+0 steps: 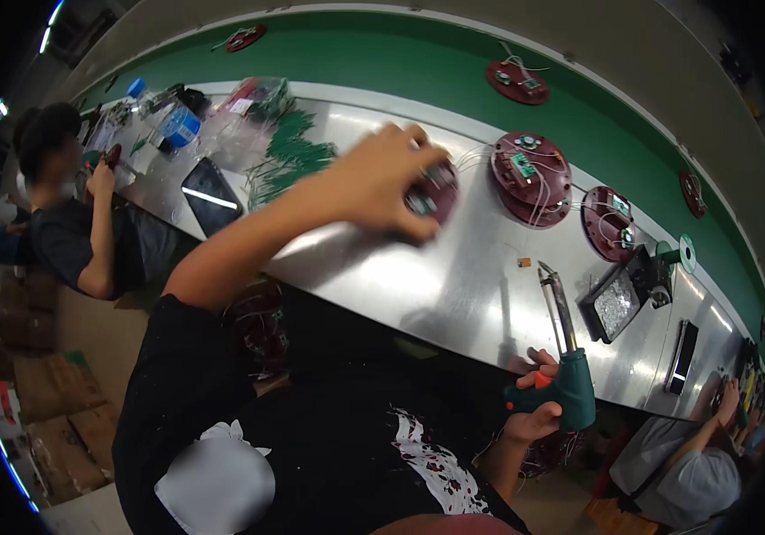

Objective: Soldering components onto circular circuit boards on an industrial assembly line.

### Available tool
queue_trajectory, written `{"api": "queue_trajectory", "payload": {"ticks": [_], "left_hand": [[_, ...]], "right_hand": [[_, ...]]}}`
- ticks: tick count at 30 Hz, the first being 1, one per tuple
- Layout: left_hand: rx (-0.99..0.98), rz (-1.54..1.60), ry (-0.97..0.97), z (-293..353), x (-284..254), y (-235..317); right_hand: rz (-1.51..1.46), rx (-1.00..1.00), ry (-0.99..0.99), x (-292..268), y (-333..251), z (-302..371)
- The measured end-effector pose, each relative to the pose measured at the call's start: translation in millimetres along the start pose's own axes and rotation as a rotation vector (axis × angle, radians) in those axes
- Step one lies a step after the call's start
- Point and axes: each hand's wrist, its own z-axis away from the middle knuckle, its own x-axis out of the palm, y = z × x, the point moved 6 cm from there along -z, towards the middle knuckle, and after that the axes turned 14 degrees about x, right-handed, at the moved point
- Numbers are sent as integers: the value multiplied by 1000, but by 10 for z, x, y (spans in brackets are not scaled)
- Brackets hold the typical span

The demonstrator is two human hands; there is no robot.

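My left hand (373, 183) is above the metal bench, its fingers curled around the edge of a dark red round disc (439, 192) that carries a small part. Motion blurs the disc and the fingertips. In my right hand (538, 419), by the bench's front edge, is a dark green soldering gun (578, 392), its metal tip pointing up and away from me. A tiny orange-brown circuit board (525, 262) lies just past that tip. To the right of my left hand are stacked dark red discs (531, 183) with green boards and white wires. Beside them rests another wired disc (608, 223).
A black tray (619, 303) and a solder spool (681, 254) stand at the right, near a phone (683, 357). Green wires (289, 156), a dark tablet (210, 196) and a bottle (179, 125) lie left. Discs sit on the green belt (382, 58). People work on both sides.
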Motion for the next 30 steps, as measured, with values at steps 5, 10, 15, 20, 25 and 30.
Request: {"api": "queue_trajectory", "payload": {"ticks": [5, 10, 15, 20, 25, 30], "left_hand": [[6, -71, 14, 387, 349, 817], [-115, 80, 195, 578, 194, 693], [-293, 43, 324, 1175, -129, -99], [-330, 72, 237, 1505, -187, -246], [-290, -31, 184, 1442, -126, -261], [-231, -153, 142, 1405, -81, -278]], "right_hand": [[25, 23, 12, 5, -37, -11], [51, 36, -42, -49, -16, -10], [-16, 29, -86, -79, 8, -1], [61, 59, -50, -21, -44, -21], [9, -3, -148, -56, -26, -51], [-15, 23, -93, -58, -37, -14]]}}
